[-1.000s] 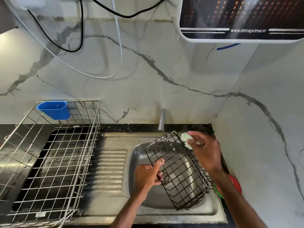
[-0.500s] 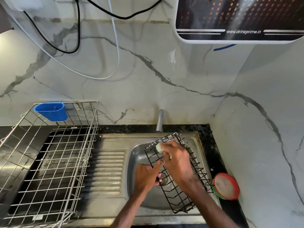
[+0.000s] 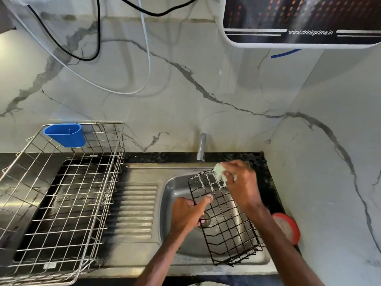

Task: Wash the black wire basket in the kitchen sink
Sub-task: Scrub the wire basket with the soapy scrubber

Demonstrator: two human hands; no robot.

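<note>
Steel is filling the near ground of my feed: the kitchen sink [image 3: 175, 188] is sitting in a dark counter, its ribbed drainboard stretching away to the left. Over the bowl, the black wire basket [image 3: 228, 219] is lying tilted, its near end resting on the front rim. I am watching the left hand [image 3: 188, 213] gripping the basket's left edge, fingers curled shut around the wire with the thumb lying along it. Just past it, the right hand [image 3: 241, 182] is closing its fingers on a pale sponge [image 3: 219, 171] and pressing it to the basket's far corner, where white suds are clinging to the wires. Beside the right forearm, a red-rimmed round tub [image 3: 288, 226] is sitting (contents unclear to me). Farther left, a steel dish rack [image 3: 68, 193] is carrying a blue cup [image 3: 66, 135]. Behind, the tap [image 3: 201, 146] is rising against the marble wall.
</note>
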